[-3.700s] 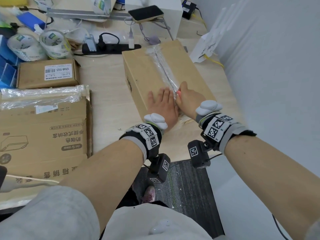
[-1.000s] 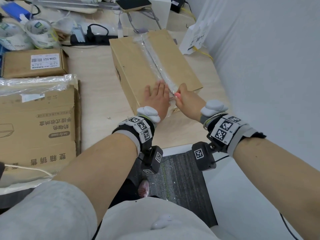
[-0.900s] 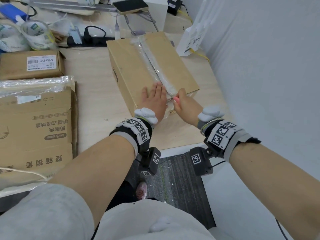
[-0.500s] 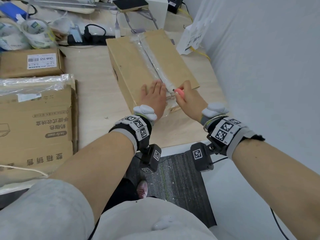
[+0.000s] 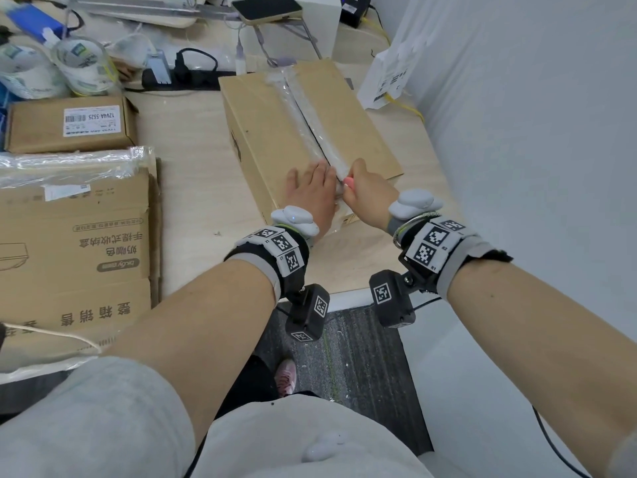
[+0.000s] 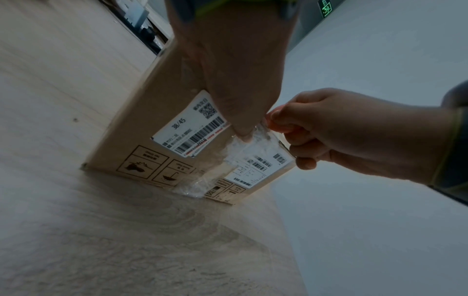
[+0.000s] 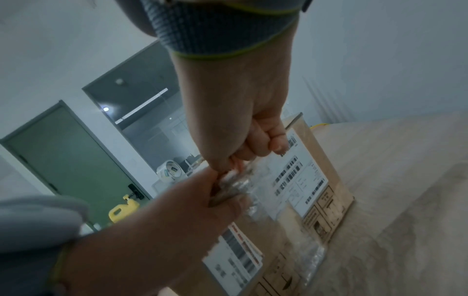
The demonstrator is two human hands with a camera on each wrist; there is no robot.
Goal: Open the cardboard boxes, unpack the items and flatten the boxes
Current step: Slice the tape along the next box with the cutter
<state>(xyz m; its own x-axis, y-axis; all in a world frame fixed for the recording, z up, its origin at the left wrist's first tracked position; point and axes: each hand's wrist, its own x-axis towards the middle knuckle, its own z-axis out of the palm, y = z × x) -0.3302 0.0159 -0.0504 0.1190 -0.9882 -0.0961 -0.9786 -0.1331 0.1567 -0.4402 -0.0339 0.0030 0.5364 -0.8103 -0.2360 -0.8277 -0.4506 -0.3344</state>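
Since a moment ago the right hand [image 5: 370, 193] is drawing slightly nearer along the tape [image 5: 303, 122] seam. Its fingers are curling around a small pink tool [image 5: 348, 182], while the left hand [image 5: 313, 196] is pressing flat, fingers straight, on the box [image 5: 269, 132].

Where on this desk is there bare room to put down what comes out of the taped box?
Bare wood lies between the taped box and the big printed carton; a narrower strip runs along the near edge. The back, around the tape rolls and power strip, is crowded.
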